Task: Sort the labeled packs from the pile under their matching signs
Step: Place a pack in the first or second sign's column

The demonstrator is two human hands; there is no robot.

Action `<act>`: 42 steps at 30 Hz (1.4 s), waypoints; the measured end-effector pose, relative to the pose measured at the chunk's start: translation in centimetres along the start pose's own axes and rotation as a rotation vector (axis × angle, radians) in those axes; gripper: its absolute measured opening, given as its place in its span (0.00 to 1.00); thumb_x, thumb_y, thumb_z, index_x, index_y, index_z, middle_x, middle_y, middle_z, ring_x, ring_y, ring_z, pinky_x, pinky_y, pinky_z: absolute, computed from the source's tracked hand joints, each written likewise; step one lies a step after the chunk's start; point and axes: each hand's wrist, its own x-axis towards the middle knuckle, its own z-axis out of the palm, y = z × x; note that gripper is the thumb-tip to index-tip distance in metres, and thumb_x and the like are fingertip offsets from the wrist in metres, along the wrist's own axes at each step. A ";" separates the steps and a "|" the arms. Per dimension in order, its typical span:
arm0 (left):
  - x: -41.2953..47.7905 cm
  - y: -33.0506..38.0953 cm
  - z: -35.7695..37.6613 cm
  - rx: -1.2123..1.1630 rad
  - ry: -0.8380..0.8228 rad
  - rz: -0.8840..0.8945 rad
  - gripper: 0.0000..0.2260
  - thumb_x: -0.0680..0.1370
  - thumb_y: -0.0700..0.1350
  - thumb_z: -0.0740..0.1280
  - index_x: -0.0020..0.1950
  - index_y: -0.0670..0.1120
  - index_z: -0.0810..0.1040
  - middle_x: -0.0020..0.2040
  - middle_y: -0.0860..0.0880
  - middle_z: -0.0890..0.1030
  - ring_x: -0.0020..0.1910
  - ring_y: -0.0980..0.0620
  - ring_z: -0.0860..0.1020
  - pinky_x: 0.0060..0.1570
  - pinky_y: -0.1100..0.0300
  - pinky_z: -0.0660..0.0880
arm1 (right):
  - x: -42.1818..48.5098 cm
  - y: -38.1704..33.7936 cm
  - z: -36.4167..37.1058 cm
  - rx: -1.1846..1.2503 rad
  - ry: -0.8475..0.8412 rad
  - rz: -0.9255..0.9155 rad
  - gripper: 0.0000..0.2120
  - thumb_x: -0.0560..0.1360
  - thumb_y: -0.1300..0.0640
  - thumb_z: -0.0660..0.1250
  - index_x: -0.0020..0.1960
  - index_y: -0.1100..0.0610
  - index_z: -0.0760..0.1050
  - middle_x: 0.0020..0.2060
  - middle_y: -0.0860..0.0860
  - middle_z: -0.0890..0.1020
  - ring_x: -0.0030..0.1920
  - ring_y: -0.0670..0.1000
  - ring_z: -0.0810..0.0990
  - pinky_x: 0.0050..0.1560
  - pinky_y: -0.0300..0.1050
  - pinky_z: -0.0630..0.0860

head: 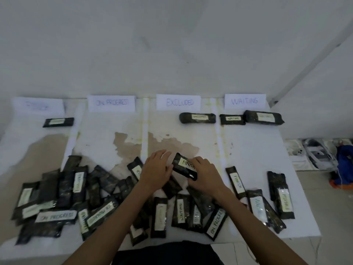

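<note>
The right hand (204, 173) grips the lower-right end of the FINISH pack (184, 166). The left hand (156, 169) touches its upper-left end; whether it grips cannot be determined.

The pack is at centre frame, over the pile (76, 197), label up. Its long axis runs upper left to lower right.

Step in hand, as judged: label identification. The next move calls for transfer to the faint sign (38, 106) at upper left.

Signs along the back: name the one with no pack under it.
The ON PROGRESS sign, second from the left. The faint leftmost sign and EXCLUDED each have one pack below, WAITING two.
</note>
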 end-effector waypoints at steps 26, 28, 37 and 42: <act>-7.3 -45.7 -10.2 0.020 0.116 -0.516 0.26 0.73 0.49 0.52 0.66 0.37 0.70 0.66 0.35 0.71 0.65 0.34 0.70 0.62 0.40 0.69 | 28.2 -35.5 12.7 0.052 -0.068 -0.453 0.29 0.68 0.52 0.70 0.67 0.58 0.71 0.61 0.57 0.75 0.55 0.60 0.75 0.51 0.57 0.75; -6.8 -48.2 -10.1 0.017 0.131 -0.547 0.25 0.74 0.48 0.55 0.66 0.37 0.70 0.67 0.34 0.70 0.67 0.34 0.68 0.63 0.40 0.67 | 31.0 -38.1 13.6 0.045 -0.045 -0.497 0.28 0.69 0.52 0.70 0.67 0.58 0.71 0.61 0.58 0.75 0.56 0.61 0.75 0.51 0.58 0.75; -6.0 -53.5 -8.5 0.003 0.224 -0.616 0.32 0.74 0.57 0.49 0.72 0.39 0.62 0.73 0.38 0.62 0.72 0.38 0.60 0.69 0.43 0.60 | 40.7 -47.8 16.6 -0.061 -0.011 -0.581 0.28 0.74 0.51 0.68 0.71 0.56 0.66 0.67 0.57 0.69 0.61 0.60 0.70 0.59 0.54 0.68; -6.3 -53.6 -7.9 -0.010 0.283 -0.601 0.30 0.75 0.56 0.51 0.73 0.42 0.60 0.74 0.41 0.61 0.73 0.41 0.58 0.70 0.45 0.58 | 42.3 -48.9 18.5 -0.146 -0.053 -0.551 0.26 0.75 0.54 0.66 0.71 0.56 0.66 0.67 0.56 0.69 0.63 0.59 0.69 0.60 0.53 0.65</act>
